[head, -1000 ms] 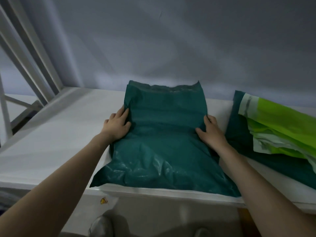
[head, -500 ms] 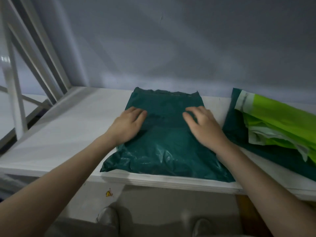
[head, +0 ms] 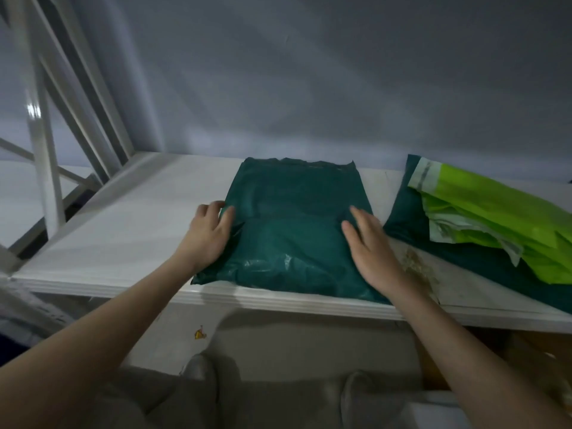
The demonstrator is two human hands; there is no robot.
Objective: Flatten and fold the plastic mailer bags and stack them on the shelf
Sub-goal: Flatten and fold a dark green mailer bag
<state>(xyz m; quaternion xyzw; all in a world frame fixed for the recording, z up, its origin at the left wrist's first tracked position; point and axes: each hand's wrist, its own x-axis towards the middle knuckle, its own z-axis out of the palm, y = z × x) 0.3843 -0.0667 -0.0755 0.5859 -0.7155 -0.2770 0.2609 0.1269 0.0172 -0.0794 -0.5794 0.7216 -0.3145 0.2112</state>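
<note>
White shelf [head: 130, 230], bare at left; flat left hand [head: 208, 234] & right hand [head: 370, 247] on teal mailer's [head: 294, 230] side edges.

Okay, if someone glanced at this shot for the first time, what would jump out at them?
The dark green mailer bag lying flat in the middle of the white shelf, with the left hand at its left edge and the right hand on its right side, fingers straight. At far right, bright lime-green mailer bags are heaped on another dark green bag.

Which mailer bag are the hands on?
The dark green bag alone mid-shelf, left hand and right hand at its edges. The lime green bag sits untouched on the right pile.
</note>
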